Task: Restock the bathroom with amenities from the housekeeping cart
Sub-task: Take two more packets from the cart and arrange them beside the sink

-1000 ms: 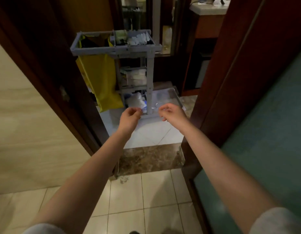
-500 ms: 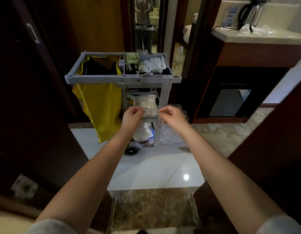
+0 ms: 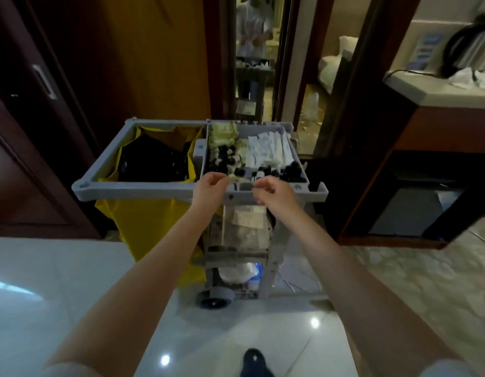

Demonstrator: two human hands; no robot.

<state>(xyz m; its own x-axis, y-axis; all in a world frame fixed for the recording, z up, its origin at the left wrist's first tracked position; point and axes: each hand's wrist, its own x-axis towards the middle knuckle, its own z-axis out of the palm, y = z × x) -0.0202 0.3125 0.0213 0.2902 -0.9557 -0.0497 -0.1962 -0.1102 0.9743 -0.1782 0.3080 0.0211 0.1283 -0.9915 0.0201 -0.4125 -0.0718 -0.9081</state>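
- Amenities (image 3: 252, 156) fill the grey tray at the top right of the housekeeping cart (image 3: 154, 187), just beyond both hands.
- Left hand (image 3: 210, 189) hovers over the cart's near rim, fingers curled with thumb and fingertips pinched together; whether anything is held, I cannot tell.
- Right hand (image 3: 274, 194) sits just beside it over the same rim, also loosely curled and pinched; any item in it is too small to make out.
- Small dark-capped bottles (image 3: 225, 159) crowd the tray's left and front, with flat white paper-wrapped packets (image 3: 268, 151) stacked toward the right and pale green sachets (image 3: 222, 134) at the back.
- A yellow bag (image 3: 143, 221), smooth and plastic-looking, hangs from the cart's left frame, with a black liner (image 3: 154, 159) inside.
- Lower shelves hold clear-wrapped white items (image 3: 246, 221); a grey wheel (image 3: 214, 297) rests on the glossy tiled floor (image 3: 73, 281).
- Farther right, a pale counter (image 3: 439, 93) carries a dark kettle (image 3: 469, 47).
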